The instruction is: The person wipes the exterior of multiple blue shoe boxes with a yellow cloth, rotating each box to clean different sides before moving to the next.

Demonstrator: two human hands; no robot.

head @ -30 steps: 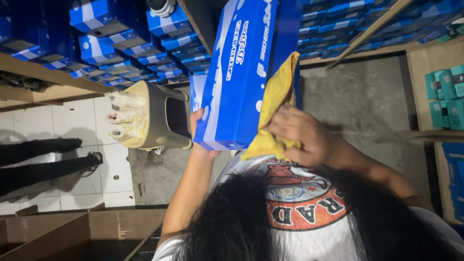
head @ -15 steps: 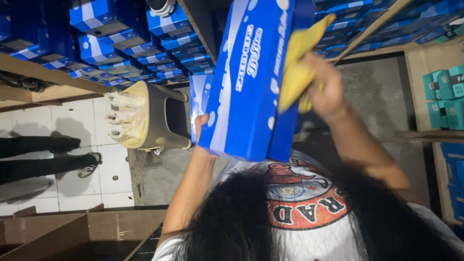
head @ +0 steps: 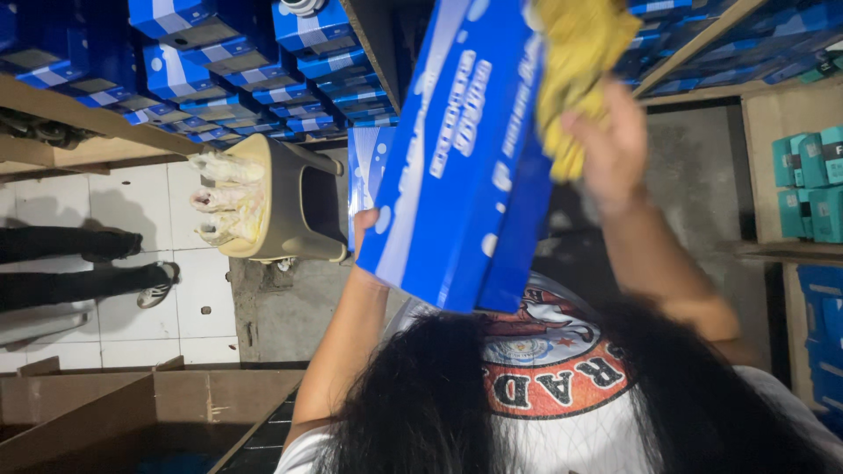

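Note:
My left hand [head: 364, 230] grips the lower edge of a long blue carton with white print [head: 457, 167] and holds it up, tilted, in front of my chest. My right hand [head: 610, 145] is closed on a yellow cloth [head: 575, 61], which is pressed against the upper right side of the carton. My dark hair and a white shirt with a round red print fill the bottom of the view.
Stacks of blue and white boxes [head: 219, 61] fill wooden shelves on the left and top right. Teal boxes [head: 812, 184] sit on a shelf at the right. A beige plastic stool [head: 272, 197] stands on the floor, another person's legs [head: 79, 268] nearby. A brown cardboard box [head: 132, 412] lies low left.
My right hand has slid the yellow cloth from the carton's middle up toward its upper end. The carton has risen and tilted a little; my left hand keeps its grip.

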